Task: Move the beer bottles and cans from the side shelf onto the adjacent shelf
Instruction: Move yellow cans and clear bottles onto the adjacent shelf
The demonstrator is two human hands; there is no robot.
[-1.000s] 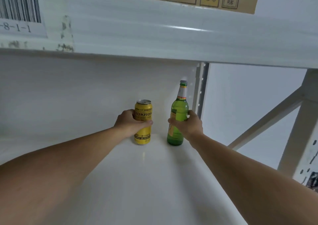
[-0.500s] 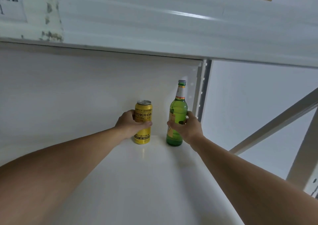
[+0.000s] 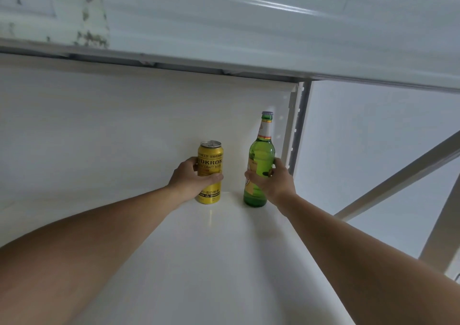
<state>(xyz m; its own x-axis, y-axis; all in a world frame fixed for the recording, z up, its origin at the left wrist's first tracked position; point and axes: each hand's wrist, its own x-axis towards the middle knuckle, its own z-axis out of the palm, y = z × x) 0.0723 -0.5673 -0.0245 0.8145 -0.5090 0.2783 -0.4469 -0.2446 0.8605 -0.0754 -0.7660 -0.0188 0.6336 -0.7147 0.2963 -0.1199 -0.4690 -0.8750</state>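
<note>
A yellow beer can (image 3: 209,158) stands upright at the back of the white shelf (image 3: 211,262). My left hand (image 3: 191,179) grips it around the middle from the left. To its right stands a green glass beer bottle (image 3: 260,165) with a cap and a neck label, also upright on the shelf. My right hand (image 3: 272,181) grips the bottle's body from the right. Both arms reach forward across the shelf.
A white back wall (image 3: 99,138) closes the shelf behind the can. A perforated metal upright (image 3: 296,128) stands just right of the bottle. The upper shelf beam (image 3: 224,26) runs overhead. A diagonal brace (image 3: 398,180) crosses the open space at the right.
The can and the bottle stay at the same spots on the shelf with both hands still around them. The view has tilted down and drawn a little closer.
</note>
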